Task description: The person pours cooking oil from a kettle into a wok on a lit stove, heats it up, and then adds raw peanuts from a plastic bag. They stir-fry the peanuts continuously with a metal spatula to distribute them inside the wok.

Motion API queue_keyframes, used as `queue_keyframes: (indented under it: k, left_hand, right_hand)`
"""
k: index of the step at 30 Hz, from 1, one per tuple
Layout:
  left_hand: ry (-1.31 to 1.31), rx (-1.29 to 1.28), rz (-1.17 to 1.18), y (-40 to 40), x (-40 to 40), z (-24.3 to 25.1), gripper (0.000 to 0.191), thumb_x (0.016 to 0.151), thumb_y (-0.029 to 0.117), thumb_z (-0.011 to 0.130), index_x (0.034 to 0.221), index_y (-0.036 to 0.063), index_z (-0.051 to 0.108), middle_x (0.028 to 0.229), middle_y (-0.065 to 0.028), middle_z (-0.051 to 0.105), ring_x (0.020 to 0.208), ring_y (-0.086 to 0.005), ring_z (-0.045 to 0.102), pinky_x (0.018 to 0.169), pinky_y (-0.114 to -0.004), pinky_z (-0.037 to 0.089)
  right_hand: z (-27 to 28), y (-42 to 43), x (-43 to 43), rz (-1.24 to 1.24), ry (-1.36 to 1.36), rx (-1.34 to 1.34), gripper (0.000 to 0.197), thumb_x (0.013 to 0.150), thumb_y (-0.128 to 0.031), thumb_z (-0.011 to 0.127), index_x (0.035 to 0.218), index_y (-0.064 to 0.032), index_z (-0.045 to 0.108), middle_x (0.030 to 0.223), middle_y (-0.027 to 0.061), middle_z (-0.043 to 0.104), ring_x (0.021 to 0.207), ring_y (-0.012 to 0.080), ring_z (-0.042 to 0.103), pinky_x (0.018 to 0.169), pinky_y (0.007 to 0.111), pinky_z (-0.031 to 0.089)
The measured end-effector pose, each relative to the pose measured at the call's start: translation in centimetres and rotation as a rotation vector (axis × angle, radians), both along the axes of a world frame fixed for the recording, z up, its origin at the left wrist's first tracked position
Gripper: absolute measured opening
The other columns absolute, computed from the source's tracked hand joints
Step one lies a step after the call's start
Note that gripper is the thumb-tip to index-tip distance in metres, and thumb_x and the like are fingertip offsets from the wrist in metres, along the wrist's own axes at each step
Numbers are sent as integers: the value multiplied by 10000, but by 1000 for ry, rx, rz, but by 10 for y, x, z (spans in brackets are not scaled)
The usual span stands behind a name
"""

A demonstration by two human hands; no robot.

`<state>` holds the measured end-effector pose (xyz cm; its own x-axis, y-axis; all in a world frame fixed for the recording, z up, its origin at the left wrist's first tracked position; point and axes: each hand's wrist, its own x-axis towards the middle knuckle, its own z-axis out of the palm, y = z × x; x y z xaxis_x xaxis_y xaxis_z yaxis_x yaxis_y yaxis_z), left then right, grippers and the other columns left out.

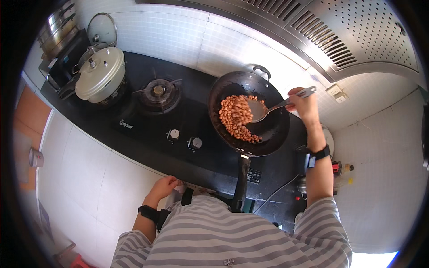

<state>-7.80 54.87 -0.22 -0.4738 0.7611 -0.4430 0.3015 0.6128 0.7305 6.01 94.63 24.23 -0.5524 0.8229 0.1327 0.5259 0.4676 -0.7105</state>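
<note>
My right hand (301, 104) grips the handle of a metal spatula (276, 106) over the right side of a black wok (274, 137). The spatula's blade lies against a heap of reddish-brown peanuts (236, 114), some of them blurred, on the left half of the wok. The wok sits on the right part of a black gas stove, its long black handle (242, 181) pointing towards me. My left hand (165, 187) hangs near the counter's front edge, fingers curled; whether it holds anything cannot be told.
A pressure cooker (100, 77) stands on the stove's left end, beside a bare burner (158, 90). Two knobs (174, 134) are near the front. A range hood (321, 40) overhangs the back right. Bottles (338, 168) and a black cable (276, 192) are at the right.
</note>
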Motion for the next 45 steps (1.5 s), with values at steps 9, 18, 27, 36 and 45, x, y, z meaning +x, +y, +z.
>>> queue_keyframes:
  k: [9, 18, 27, 36, 45]
  left_hand:
    - [-17, -56, -33, -7, 1, 4, 303, 802, 251, 513, 993, 19, 555, 922, -157, 591, 853, -271, 569, 754, -322, 444]
    - [-10, -89, -34, -11, 2, -1, 303, 805, 255, 510, 986, 16, 557, 911, -154, 595, 861, -271, 569, 761, -323, 443]
    - [-122, -40, -19, 1, 2, 5, 283, 809, 230, 517, 985, 12, 553, 928, -151, 591, 873, -255, 565, 763, -314, 438]
    - [-123, -6, 11, 2, 0, 1, 276, 806, 224, 525, 988, 19, 554, 912, -142, 595, 852, -246, 569, 753, -310, 441]
    - [-123, 14, -25, 1, -1, 3, 292, 805, 239, 523, 1001, 23, 548, 901, -142, 597, 848, -251, 571, 753, -315, 442]
  right_hand:
    - [-15, 16, -17, 273, 105, -59, 124, 726, -9, 509, 809, 6, 601, 672, 62, 598, 579, 90, 532, 523, 198, 431]
    - [32, -74, -11, 536, 8, -39, 103, 733, -30, 551, 815, -11, 610, 639, 45, 591, 561, 82, 519, 540, 216, 427]
    - [25, -16, 1, -25, -435, 590, 154, 685, -79, 480, 735, -31, 617, 676, 185, 589, 651, 334, 587, 627, 359, 478]
    - [5, 3, 8, -16, 136, -38, 166, 667, 15, 459, 774, 3, 585, 568, 81, 558, 455, 136, 561, 414, 264, 456]
    - [-20, 13, -13, 279, 89, -34, 111, 750, -44, 505, 805, 4, 589, 676, 78, 610, 553, 116, 559, 509, 219, 458]
